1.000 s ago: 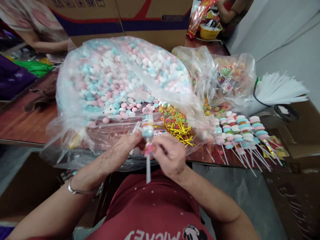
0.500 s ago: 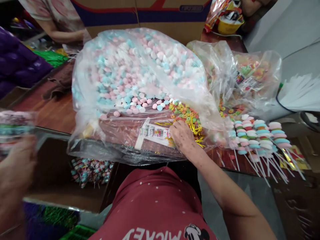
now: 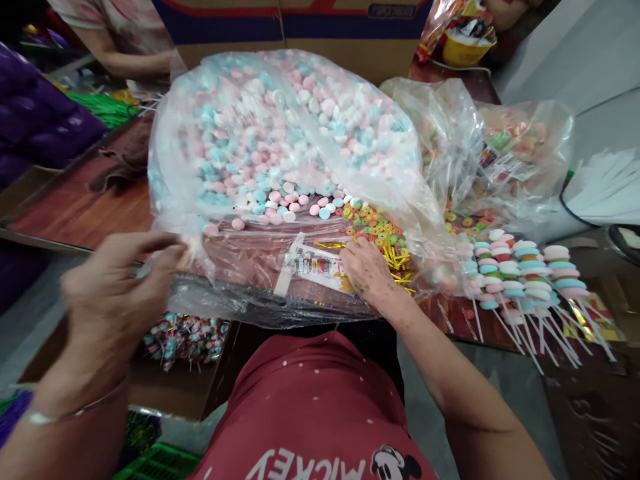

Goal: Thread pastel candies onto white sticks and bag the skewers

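My left hand [image 3: 120, 287] is at the left end of a big clear plastic sack [image 3: 185, 167], thumb and forefinger stretched forward with a gap between them; nothing shows in it. Pink, blue and white marshmallow-like candies [image 3: 280, 200] fill the sack. My right hand [image 3: 367, 270] rests on the table with its fingers curled together over a printed clear wrapper [image 3: 315, 265]. Gold twist ties [image 3: 397, 260] lie beside and under it; what its fingertips hold is hidden. Behind them are small ring candies [image 3: 373, 223]. Striped candy skewers [image 3: 525, 270] with white sticks lie to the right.
Below the table at left, a cardboard box [image 3: 170, 397] contains wrapped candy skewers [image 3: 187, 337]. Bags of ring candy [image 3: 520, 143] and a bundle of white sticks [image 3: 607, 187] stand at right. Another person's arm [image 3: 133, 63] is at the back left.
My left hand has come in from the left edge towards the sack; the striped candy seen by it earlier is out of sight. My right hand stays at the twist ties.
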`<state>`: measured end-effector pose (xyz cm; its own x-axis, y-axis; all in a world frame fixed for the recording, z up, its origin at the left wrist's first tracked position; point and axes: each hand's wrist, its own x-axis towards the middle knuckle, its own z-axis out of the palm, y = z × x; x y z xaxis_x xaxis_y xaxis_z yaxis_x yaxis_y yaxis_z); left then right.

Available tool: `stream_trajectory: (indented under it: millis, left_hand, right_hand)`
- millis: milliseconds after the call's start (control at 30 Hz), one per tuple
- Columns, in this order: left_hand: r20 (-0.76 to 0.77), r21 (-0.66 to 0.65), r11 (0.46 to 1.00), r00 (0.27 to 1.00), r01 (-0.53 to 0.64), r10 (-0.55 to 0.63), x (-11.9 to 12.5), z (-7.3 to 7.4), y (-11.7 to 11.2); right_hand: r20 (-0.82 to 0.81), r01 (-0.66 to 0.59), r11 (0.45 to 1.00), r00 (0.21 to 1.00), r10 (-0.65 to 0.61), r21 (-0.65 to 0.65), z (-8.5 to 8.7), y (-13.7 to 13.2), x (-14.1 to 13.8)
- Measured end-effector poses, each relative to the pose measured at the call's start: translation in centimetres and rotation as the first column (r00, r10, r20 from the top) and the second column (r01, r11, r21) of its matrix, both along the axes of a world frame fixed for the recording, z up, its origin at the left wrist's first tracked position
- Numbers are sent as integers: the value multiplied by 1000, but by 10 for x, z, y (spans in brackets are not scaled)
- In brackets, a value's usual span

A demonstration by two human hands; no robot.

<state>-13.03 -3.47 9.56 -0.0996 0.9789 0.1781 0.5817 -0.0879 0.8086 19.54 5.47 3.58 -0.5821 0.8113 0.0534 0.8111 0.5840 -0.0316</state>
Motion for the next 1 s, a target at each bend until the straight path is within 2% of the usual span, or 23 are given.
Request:
stream_trajectory:
  millis: [33,67,133,200,267,367,400,467,567,600,667,733,800,900,1000]
  left_hand:
    - [-167,174,984,983,-47,77,19,-1,14]
    - [-248,273,962,967,16,54,39,-2,26]
    - [-321,303,921,936,243,-141,79,-3,44]
    - [-406,230,901,878,367,-253,111,-5,57]
    - [-459,99,889,813,447,-358,133,-7,67]
    - [-373,-115,834,754,540,-540,148,-9,79]
    - [-300,-170,808,752,564,-587,150,-9,82]
    - [-113,-241,748,748,618,-654,153,-10,85]
    - [127,-262,666,709,698,-693,157,-12,85]
    - [160,-245,661,702,709,-693,159,-12,84]
    - [153,-190,674,700,713,-698,162,-14,80]
    - [75,-121,679,689,724,-721,163,-15,76]
    - [-24,-45,664,664,746,-747,164,-18,73]
    - [-147,71,632,635,771,-758,165,-23,70]
    - [-202,117,625,635,772,-746,168,-28,66]
  right_hand:
    - [-6,8,1000,1000,-8,-6,2,0,-1]
    - [-18,18,1000,1000,-18,5,5,-1,-1]
    - [-56,29,997,998,-25,67,9,-2,0]
    - [-109,20,987,994,-3,158,14,-6,2]
    - [-175,6,972,984,36,237,19,-10,5]
    - [-338,12,961,937,85,276,23,-19,12]
    - [-430,38,965,900,80,259,24,-23,15]
    - [-636,119,982,771,2,147,24,-29,21]
    - [-788,156,973,571,-231,-173,25,-38,30]
    - [-792,139,958,539,-287,-252,25,-41,33]
    - [-798,103,946,512,-317,-309,26,-46,37]
    - [-821,83,961,505,-268,-263,26,-51,40]
    - [-828,58,983,531,-181,-177,26,-56,42]
    - [-772,49,999,635,-20,15,25,-60,46]
    - [-673,104,972,736,69,213,25,-64,49]
